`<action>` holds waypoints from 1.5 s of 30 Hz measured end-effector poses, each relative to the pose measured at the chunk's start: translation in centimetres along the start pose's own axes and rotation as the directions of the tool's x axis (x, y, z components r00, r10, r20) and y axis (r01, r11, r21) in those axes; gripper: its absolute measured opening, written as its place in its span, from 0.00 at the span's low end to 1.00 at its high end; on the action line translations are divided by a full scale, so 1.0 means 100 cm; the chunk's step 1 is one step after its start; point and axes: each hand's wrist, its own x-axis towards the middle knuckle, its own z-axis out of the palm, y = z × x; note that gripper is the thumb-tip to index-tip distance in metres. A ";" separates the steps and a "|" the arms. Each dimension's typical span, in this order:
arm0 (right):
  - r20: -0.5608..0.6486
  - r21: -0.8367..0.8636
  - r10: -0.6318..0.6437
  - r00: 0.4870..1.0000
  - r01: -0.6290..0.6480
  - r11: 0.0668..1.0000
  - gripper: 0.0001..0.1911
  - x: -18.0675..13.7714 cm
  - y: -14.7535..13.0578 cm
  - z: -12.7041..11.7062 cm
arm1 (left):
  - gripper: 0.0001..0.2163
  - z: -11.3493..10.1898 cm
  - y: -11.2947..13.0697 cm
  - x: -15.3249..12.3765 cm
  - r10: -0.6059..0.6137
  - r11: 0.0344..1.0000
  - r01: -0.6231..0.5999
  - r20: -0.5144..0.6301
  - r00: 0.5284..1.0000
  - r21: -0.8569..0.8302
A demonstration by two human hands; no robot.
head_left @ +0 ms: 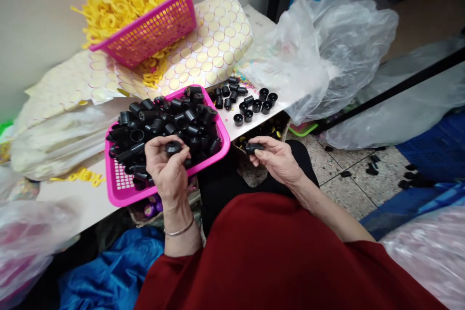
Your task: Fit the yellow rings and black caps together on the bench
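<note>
My left hand point(167, 167) is closed around a small black plastic cap point(173, 147), held just in front of a pink basket point(121, 189) heaped with black plastic caps and tubes point(163, 123). My right hand point(275, 156) pinches another black plastic piece point(253, 147) at its fingertips, over my lap to the right of the basket. Several black caps point(250, 102) stand upright in rows on the white table just behind my right hand.
A second pink basket point(152, 34) piled with yellow plastic rings sits at the back on sheets of round white stickers point(214, 53). Clear plastic bags point(319, 53) lie to the right. Black pieces are scattered on the tiled floor point(370, 169).
</note>
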 end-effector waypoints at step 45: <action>0.010 -0.024 -0.010 1.000 0.010 1.000 0.17 0.003 -0.001 0.006 | 0.20 0.023 -0.011 0.070 -0.275 0.946 0.247 0.116 0.954 0.212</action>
